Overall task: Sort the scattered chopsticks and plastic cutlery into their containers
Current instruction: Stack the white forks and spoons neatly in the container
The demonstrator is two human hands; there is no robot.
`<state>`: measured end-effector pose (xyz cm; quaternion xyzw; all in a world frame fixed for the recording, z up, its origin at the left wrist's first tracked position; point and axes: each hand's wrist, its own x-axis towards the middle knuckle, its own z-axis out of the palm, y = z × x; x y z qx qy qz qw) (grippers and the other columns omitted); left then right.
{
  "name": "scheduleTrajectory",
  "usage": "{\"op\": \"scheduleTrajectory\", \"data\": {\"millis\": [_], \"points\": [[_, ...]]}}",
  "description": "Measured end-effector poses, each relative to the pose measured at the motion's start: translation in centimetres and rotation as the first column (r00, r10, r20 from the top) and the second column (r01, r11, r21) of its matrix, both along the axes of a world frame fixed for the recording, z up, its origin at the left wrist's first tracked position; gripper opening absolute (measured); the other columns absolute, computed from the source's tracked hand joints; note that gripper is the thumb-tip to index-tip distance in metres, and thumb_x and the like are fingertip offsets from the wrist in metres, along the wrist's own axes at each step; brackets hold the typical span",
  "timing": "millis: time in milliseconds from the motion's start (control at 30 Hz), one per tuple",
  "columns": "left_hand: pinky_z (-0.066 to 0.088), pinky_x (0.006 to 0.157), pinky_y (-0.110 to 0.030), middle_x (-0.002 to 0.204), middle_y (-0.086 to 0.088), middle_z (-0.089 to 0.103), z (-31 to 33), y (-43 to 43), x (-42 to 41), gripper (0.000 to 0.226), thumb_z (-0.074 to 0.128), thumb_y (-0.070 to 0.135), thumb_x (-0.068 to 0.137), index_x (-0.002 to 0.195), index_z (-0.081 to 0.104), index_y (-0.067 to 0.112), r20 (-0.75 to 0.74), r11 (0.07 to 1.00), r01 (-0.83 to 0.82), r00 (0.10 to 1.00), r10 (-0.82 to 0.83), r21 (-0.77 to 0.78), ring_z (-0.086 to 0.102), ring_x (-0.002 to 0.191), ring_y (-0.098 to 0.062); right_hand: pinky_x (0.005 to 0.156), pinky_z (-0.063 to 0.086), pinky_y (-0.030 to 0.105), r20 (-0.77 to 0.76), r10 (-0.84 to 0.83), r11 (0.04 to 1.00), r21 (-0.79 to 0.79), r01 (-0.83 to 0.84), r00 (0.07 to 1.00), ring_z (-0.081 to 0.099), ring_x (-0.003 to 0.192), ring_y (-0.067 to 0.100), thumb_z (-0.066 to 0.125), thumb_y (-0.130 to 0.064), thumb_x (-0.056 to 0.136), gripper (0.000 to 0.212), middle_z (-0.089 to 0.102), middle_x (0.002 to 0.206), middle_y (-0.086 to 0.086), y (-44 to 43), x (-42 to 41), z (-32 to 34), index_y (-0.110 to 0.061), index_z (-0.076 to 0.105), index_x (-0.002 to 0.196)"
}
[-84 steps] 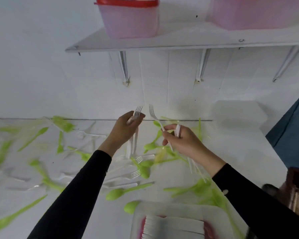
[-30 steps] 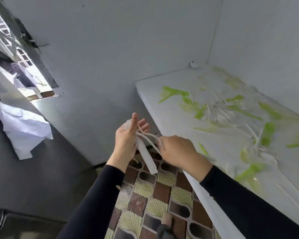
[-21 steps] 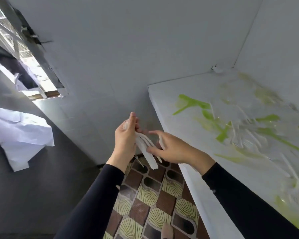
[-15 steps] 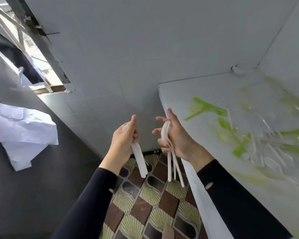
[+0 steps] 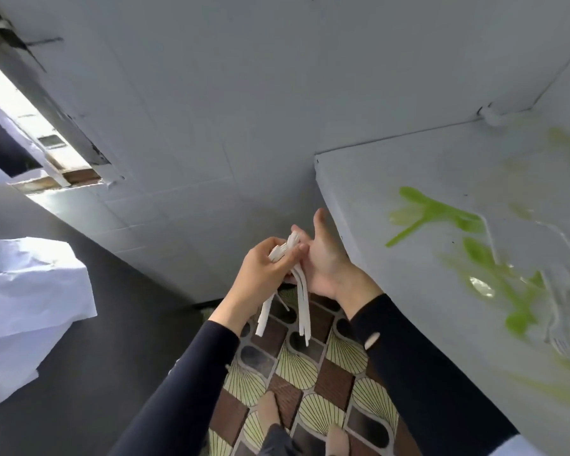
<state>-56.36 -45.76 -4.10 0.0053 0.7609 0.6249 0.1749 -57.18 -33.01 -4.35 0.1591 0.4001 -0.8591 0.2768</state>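
Now the left hand's (image 5: 262, 269) fingers (image 5: 288, 255) are curled round the heads of a bundle of white forks (image 5: 301, 291), pinching them together near the tines. The handles hang down and fan apart below the fist. The right hand (image 5: 326, 261) lies against the other side of the bundle with its fingers fairly straight and its thumb raised; whether it also grips any forks I cannot tell. Both hands are in the air off the tabletop's (image 5: 392, 179) left edge, above a patterned tile floor (image 5: 296, 363). Both arms are in dark sleeves. On the tabletop to the right lies green cutlery (image 5: 435, 212), with pale cutlery (image 5: 563, 291) scattered among it, all blurred. A crumpled white sheet (image 5: 26, 291) sits far left.
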Motion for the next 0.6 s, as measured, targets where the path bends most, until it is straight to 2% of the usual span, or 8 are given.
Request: {"op": "scheduleTrajectory", "data": {"millis": [100, 133, 233, 267, 333, 400, 500, 600], "points": [[0.048, 0.061, -0.019, 0.080, -0.015, 0.069, -1.9, -2.0, -3.2, 0.026, 0.062, 0.031, 0.096, 0.093, 0.064, 0.006, 0.006, 0.998, -0.057, 0.998, 0.057, 0.007, 0.063, 0.067, -0.010, 0.083, 0.053, 0.038, -0.017, -0.038, 0.999, 0.038, 0.038, 0.999, 0.066, 0.104, 0.023, 0.018, -0.061, 0.100, 0.065, 0.057, 0.131, 0.013, -1.2, -2.2, -1.6, -0.022, 0.026, 0.152], [0.048, 0.060, -0.021, 0.078, -0.015, 0.068, -3.2, -2.8, -4.6, 0.026, 0.060, 0.031, 0.097, 0.092, 0.063, 0.006, 0.019, 0.997, -0.079, 0.997, 0.079, 0.016, 0.063, 0.066, -0.011, 0.087, 0.053, 0.040, -0.020, -0.033, 0.996, 0.083, 0.034, 0.999, 0.066, 0.101, 0.024, 0.024, -0.054, 0.103, 0.058, 0.059, 0.124, 0.015, -1.7, -3.1, -2.7, -0.018, 0.035, 0.147], [0.051, 0.060, -0.024, 0.076, -0.010, 0.066, -6.9, -4.2, -7.6, 0.031, 0.056, 0.031, 0.100, 0.094, 0.063, 0.001, 0.085, 0.993, -0.112, 0.990, 0.109, 0.023, 0.065, 0.065, -0.014, 0.104, 0.048, 0.044, -0.037, -0.006, 0.986, 0.167, 0.013, 0.999, 0.065, 0.112, 0.026, 0.038, -0.036, 0.105, 0.043, 0.062, 0.127, 0.018, -2.7, -4.9, -6.3, -0.010, 0.049, 0.137], [0.053, 0.062, -0.028, 0.078, -0.013, 0.066, -8.1, -4.4, -8.3, 0.033, 0.055, 0.033, 0.100, 0.093, 0.062, 0.002, 0.114, 0.990, -0.132, 0.985, 0.126, 0.041, 0.065, 0.067, -0.019, 0.103, 0.049, 0.043, -0.037, -0.022, 0.979, 0.203, 0.029, 0.999, 0.065, 0.113, 0.025, 0.040, -0.032, 0.105, 0.040, 0.063, 0.126, 0.016, -2.9, -5.3, -7.6, -0.009, 0.050, 0.136], [0.052, 0.068, -0.038, 0.081, -0.015, 0.064, -11.2, -4.9, -9.6, 0.031, 0.055, 0.036, 0.099, 0.090, 0.060, 0.007, 0.177, 0.976, -0.203, 0.966, 0.187, 0.078, 0.062, 0.071, -0.027, 0.092, 0.055, 0.036, -0.017, -0.087, 0.930, 0.356, 0.088, 0.996, 0.067, 0.106, 0.022, 0.044, -0.026, 0.104, 0.031, 0.066, 0.120, 0.012, -3.4, -6.5, -10.5, -0.011, 0.055, 0.129], [0.051, 0.068, -0.040, 0.079, -0.011, 0.064, -16.1, -6.1, -11.6, 0.026, 0.053, 0.036, 0.100, 0.089, 0.059, 0.012, 0.208, 0.952, -0.299, 0.937, 0.280, 0.065, 0.062, 0.071, -0.026, 0.081, 0.058, 0.032, -0.003, -0.137, 0.832, 0.543, 0.117, 0.991, 0.066, 0.097, 0.019, 0.046, -0.021, 0.103, 0.023, 0.064, 0.113, 0.008, -3.8, -8.4, -15.5, -0.015, 0.062, 0.119], [0.048, 0.061, -0.035, 0.070, -0.002, 0.060, -23.5, -7.7, -13.7, 0.027, 0.052, 0.038, 0.100, 0.090, 0.057, 0.013, 0.173, 0.938, -0.346, 0.923, 0.344, -0.021, 0.058, 0.062, -0.020, 0.083, 0.056, 0.034, 0.035, -0.147, 0.715, 0.694, 0.082, 0.988, 0.065, 0.089, 0.016, 0.047, -0.018, 0.102, 0.021, 0.066, 0.104, 0.004, -3.6, -9.9, -24.7, -0.016, 0.065, 0.114], [0.047, 0.058, -0.031, 0.069, 0.002, 0.060, -37.0, -8.8, -15.5, 0.031, 0.053, 0.041, 0.099, 0.089, 0.060, 0.012, 0.124, 0.928, -0.359, 0.921, 0.370, -0.104, 0.058, 0.059, -0.015, 0.086, 0.054, 0.032, 0.082, -0.076, 0.588, 0.808, -0.022, 0.994, 0.063, 0.095, 0.015, 0.048, -0.014, 0.101, 0.021, 0.066, 0.110, 0.003, -4.4, -11.2, -39.8, -0.014, 0.064, 0.114]]}}
